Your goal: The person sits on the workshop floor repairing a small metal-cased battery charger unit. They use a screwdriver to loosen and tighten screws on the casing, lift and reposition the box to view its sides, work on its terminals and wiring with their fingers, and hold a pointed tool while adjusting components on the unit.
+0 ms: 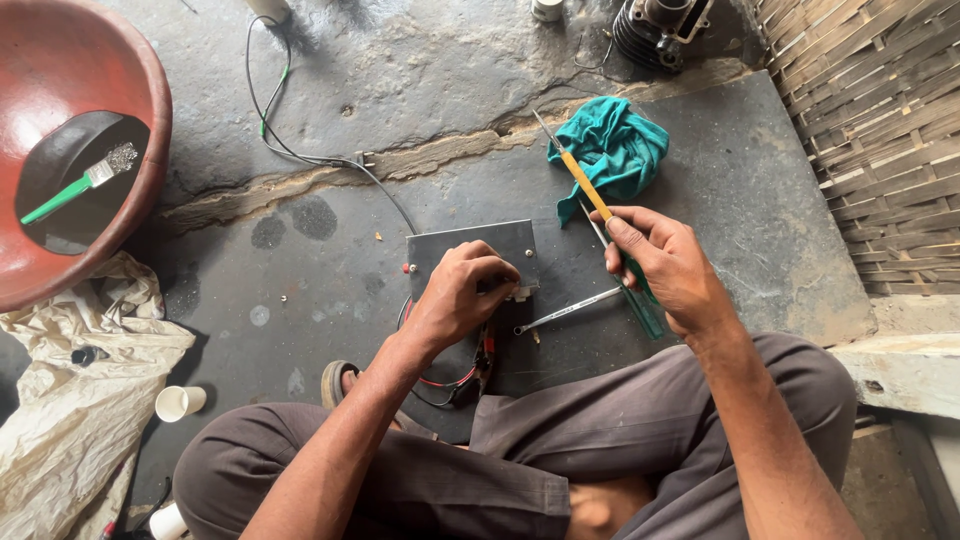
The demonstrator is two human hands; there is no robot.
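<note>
Screwdriver (585, 182), light and stiff, pinched at its slim shaft by right hand (668, 272); left hand (462, 295) fingers curled down on dark box (470, 245).

Left hand (458, 295) is knuckles-up with the fingers (497, 272) curled in tight and pinching down, forearm running back to the bent left knee. Right hand (668, 270) sits just to its right, fingers closed in a pinch, thumb pointing far-left, wrist straight.
</note>
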